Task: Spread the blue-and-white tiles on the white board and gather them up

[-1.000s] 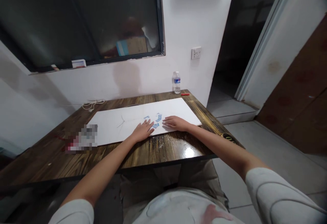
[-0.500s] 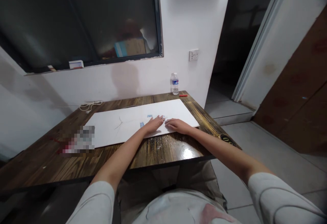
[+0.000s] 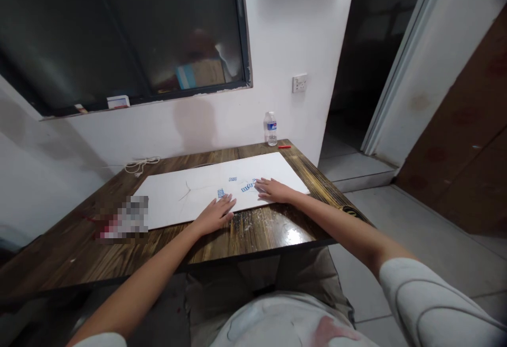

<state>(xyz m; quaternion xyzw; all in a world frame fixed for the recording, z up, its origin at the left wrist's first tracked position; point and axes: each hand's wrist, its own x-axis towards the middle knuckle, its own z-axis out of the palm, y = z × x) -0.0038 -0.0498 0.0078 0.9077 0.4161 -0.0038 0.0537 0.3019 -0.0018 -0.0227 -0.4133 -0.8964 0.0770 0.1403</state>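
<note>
A white board (image 3: 206,188) lies flat on the table. Small blue-and-white striped pieces are on it: one piece (image 3: 233,179) farther back, another piece (image 3: 221,193) by my left fingertips, and a cluster (image 3: 247,186) between my hands. Whether they are loose or printed I cannot tell. My left hand (image 3: 216,214) rests palm down over the board's near edge, fingers spread. At the right of the cluster, my right hand (image 3: 274,191) lies palm down with outstretched fingers, partly covering its right end. Neither hand grips anything.
The dark wooden table (image 3: 253,236) also bears a coiled white cable (image 3: 140,165), a plastic bottle (image 3: 271,129), a red pen-like stick (image 3: 284,147) and a blurred-out item (image 3: 127,217) at left. Behind stands a wall with a window (image 3: 158,30) and a socket (image 3: 300,83).
My left hand has moved left and back toward me, off the cluster of blue striped pieces, which now shows. My right hand has shifted only slightly.
</note>
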